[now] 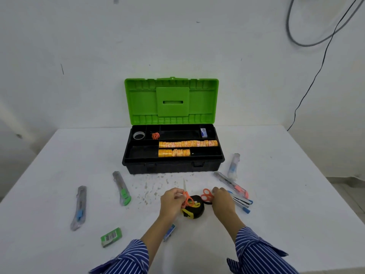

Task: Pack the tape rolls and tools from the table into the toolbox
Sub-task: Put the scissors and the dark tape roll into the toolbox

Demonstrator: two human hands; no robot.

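A white table (59, 155) stands against a bare white wall, and its far middle carries my toolbox (173, 167), black-bodied with a green lid (171, 101) standing open. In the tray, two rows of yellow tape rolls (187, 143) fill the front-right compartments, a clear tape roll (138, 135) sits at the back-left, and another small orange pair of scissors (155, 136) lies just beside it.

Near the table's front edge, my left hand (171, 200) pinches one pair of orange-handled scissors (186, 196) by the handles, blades pointing toward the toolbox. My right hand (222, 197) curls its fingers round the handles of a second orange pair (206, 194). Between my hands, on the table, sits a black and yellow tape measure (193, 209).

To do this well, I judge I should keep both blades closed and pointed away from me, lift each pair clear of the tape measure, and lay them flat in a free tray compartment rather than dropping them.

Utility knives lie still unpacked: a blue one (79, 207) and a green one (122, 187) toward the left edge. Pens (242, 204) lie toward the right.
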